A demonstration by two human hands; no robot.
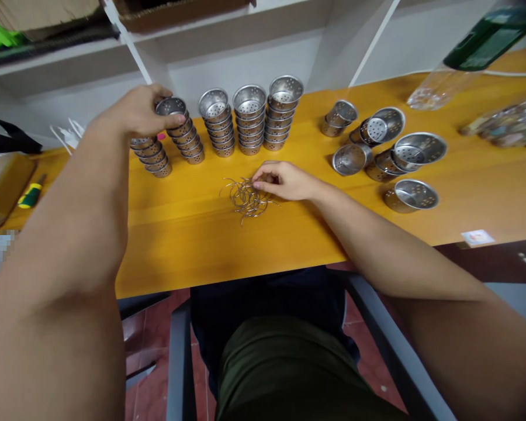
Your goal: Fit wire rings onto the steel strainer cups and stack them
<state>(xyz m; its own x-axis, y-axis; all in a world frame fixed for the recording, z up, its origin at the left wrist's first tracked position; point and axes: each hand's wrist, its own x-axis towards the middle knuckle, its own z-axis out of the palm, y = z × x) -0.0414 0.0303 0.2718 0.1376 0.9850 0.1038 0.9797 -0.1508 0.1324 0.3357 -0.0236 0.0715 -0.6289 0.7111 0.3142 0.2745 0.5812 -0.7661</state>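
Note:
My left hand (151, 111) reaches to the back left, its thumb and fingers closed round the rim of the top perforated metal cup (172, 107) of a tilted stack. Over the middle of the table, my right hand (283, 180) has its fingertips pinched at the edge of a tangled heap of thin bent metal wires (248, 200). What lies between those fingertips is small, but it looks like wire from the heap. Beside the left hand's stack stands another stack of cups (155, 159), its top partly behind the hand.
Further stacks of perforated cups (251, 120) line the back of the table (179, 251). Loose and nested cups (411, 196) stand at the right. A plastic bottle (473, 52) and a filled clear bag (512, 123) are beyond them. A screwdriver (32, 194) lies far left.

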